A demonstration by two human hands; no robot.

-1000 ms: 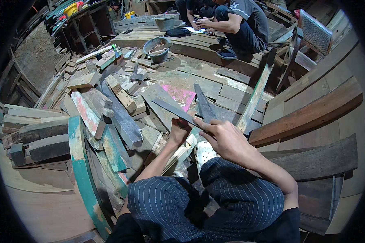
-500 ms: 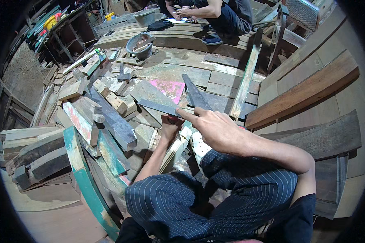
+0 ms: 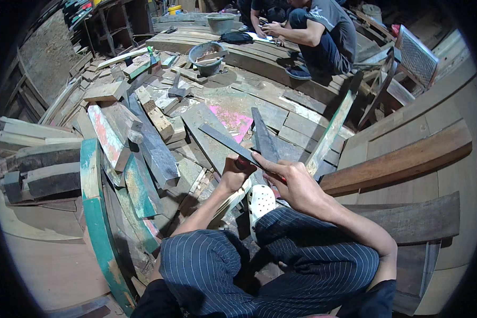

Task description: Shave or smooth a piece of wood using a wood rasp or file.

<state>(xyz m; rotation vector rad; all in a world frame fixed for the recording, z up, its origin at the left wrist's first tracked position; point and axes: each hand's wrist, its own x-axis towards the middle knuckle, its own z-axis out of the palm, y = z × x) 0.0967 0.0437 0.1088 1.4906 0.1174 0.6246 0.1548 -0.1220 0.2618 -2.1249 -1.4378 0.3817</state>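
Observation:
My right hand is closed on a flat, dark metal file, its index finger laid along the blade. A bit of red shows beneath that hand. The file slants up and to the left, over the fist of my left hand. My left fingers are wrapped round a small reddish piece, mostly hidden, so I cannot tell its kind. Below both hands a pale wood strip lies beside my white clog.
Wood offcuts and a hammer lie ahead to the left. A grey bucket holds scraps. A curved green board is at left, a brown beam at right. Another person squats at the far side beside someone partly seen.
The view has shifted, so the surroundings sit differently. The file now slants more steeply, and my right hand has slid down and right along it. My left hand keeps its grip.

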